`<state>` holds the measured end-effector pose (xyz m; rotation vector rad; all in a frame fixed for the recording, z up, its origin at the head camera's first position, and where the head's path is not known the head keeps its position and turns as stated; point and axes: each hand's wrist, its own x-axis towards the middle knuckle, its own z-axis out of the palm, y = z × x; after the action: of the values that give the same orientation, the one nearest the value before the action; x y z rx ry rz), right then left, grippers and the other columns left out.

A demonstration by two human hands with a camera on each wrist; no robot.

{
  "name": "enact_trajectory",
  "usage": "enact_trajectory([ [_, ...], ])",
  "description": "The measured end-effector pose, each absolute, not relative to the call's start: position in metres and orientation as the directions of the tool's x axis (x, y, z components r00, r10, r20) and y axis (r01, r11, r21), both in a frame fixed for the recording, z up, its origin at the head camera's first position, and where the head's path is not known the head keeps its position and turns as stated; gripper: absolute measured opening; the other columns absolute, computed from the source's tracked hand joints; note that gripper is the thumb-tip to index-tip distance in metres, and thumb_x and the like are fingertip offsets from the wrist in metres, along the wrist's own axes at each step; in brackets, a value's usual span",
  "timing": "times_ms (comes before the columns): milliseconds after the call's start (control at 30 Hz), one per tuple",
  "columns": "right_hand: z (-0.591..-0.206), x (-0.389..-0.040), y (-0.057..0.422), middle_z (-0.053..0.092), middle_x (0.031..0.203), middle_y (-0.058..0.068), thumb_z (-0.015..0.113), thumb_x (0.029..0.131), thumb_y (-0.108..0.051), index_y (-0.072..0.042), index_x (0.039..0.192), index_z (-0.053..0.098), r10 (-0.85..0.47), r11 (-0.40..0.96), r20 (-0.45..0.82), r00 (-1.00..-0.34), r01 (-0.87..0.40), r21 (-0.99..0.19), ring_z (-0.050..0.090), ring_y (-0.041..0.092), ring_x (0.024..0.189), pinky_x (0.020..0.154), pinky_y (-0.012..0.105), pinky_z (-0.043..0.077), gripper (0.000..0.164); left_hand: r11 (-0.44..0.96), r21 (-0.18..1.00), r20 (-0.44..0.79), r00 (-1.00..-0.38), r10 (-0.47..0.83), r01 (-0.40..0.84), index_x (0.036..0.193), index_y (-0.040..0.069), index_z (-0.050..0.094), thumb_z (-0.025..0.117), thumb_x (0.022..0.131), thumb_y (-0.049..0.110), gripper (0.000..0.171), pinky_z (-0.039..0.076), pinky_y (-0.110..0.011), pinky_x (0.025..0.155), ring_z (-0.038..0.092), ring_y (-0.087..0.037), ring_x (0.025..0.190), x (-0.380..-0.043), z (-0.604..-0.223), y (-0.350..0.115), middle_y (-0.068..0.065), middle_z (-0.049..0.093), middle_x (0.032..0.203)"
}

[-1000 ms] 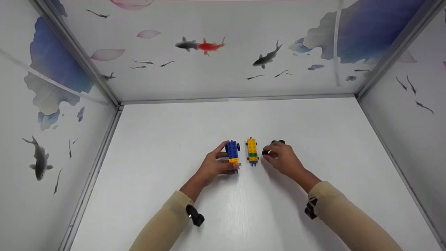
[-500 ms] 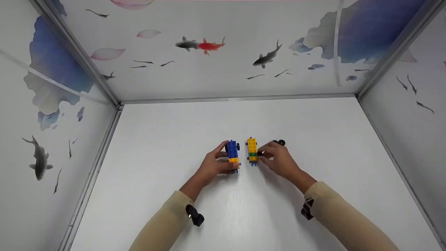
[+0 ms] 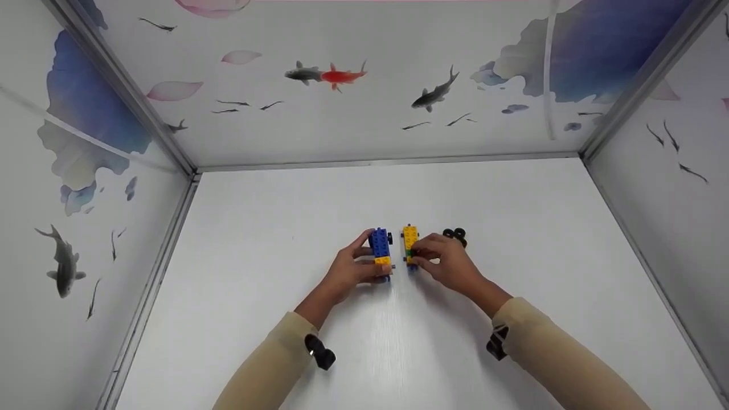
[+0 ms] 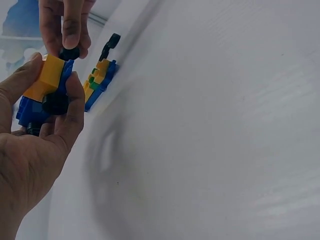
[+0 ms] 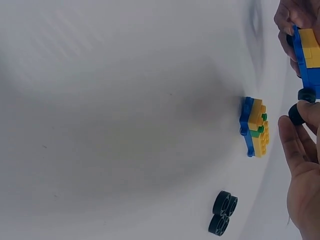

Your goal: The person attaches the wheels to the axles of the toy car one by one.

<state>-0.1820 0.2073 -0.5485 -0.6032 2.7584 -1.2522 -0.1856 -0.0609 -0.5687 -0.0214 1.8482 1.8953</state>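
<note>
My left hand (image 3: pixel 350 269) grips a toy car (image 3: pixel 380 245) of blue and yellow building bricks, raised off the table in the wrist views. Black wheels (image 4: pixel 55 104) are fitted on its blue base. Between thumb and fingers my right hand (image 3: pixel 447 262) pinches a small black wheel (image 5: pixel 296 114), close beside the car's base in the right wrist view. A second brick toy (image 3: pixel 410 236), yellow and green on a blue base, stands on the table with no wheels on it. From the head view, the right fingertips overlap this second toy and the pinched wheel is hidden.
Several loose black wheels (image 3: pixel 455 234) lie grouped on the white table (image 3: pixel 273 239), to the right of the second toy. White panels (image 3: pixel 364 125) printed with fish and petals enclose the table at the back and both sides.
My right hand has moved left with the wheel, from beside the loose wheels to over the second toy, towards the car. More loose wheels show now. The left hand stays in place.
</note>
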Motion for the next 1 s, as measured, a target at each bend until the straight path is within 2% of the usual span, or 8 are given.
enact_trajectory([
  [167, -0.548, -0.181, 0.203, 0.076, 0.119, 0.01, 0.084, 0.097, -0.002, -0.003, 0.128, 0.08, -0.398, 0.541, 0.132, -0.908, -0.349, -0.765, 0.079, 0.025, 0.11, 0.096, 0.035, 0.067, 0.031, 0.049, 0.94, -0.334, -0.885, 0.325, -0.337, 0.174, 0.039, 0.033, 0.096, 0.089, 0.02, 0.108, 0.069, -0.038, 0.093, 0.081, -0.026, 0.107, -0.185, -0.568, -0.061, -0.019, 0.058, 0.153],
  [467, -0.549, -0.176, 0.199, 0.076, 0.119, 0.009, 0.08, 0.101, -0.004, -0.007, 0.129, 0.08, -0.458, 0.508, 0.162, -0.874, -0.407, -0.759, 0.079, 0.023, 0.108, 0.097, 0.035, 0.067, 0.028, 0.019, 0.944, -0.315, -0.887, 0.337, -0.329, 0.176, 0.036, 0.028, 0.095, 0.09, 0.018, 0.11, 0.069, -0.039, 0.095, 0.081, -0.026, 0.11, -0.184, -0.568, -0.059, -0.018, 0.057, 0.155],
  [700, -0.55, -0.176, 0.196, 0.078, 0.12, 0.006, 0.078, 0.104, -0.01, -0.009, 0.13, 0.081, -0.468, 0.514, 0.131, -0.874, -0.39, -0.764, 0.077, 0.022, 0.113, 0.101, 0.038, 0.066, 0.026, 0.015, 0.949, -0.302, -0.896, 0.325, -0.314, 0.177, 0.035, 0.027, 0.094, 0.091, 0.019, 0.109, 0.068, -0.039, 0.096, 0.081, -0.026, 0.11, -0.184, -0.566, -0.058, -0.019, 0.056, 0.156],
  [1000, -0.548, -0.174, 0.194, 0.078, 0.122, 0.006, 0.077, 0.103, -0.006, -0.013, 0.13, 0.081, -0.456, 0.516, 0.11, -0.883, -0.363, -0.775, 0.076, 0.023, 0.115, 0.105, 0.04, 0.065, 0.028, -0.008, 0.948, -0.296, -0.895, 0.334, -0.317, 0.178, 0.032, 0.024, 0.095, 0.09, 0.027, 0.114, 0.068, -0.039, 0.097, 0.08, -0.027, 0.113, -0.184, -0.567, -0.057, -0.018, 0.055, 0.159],
])
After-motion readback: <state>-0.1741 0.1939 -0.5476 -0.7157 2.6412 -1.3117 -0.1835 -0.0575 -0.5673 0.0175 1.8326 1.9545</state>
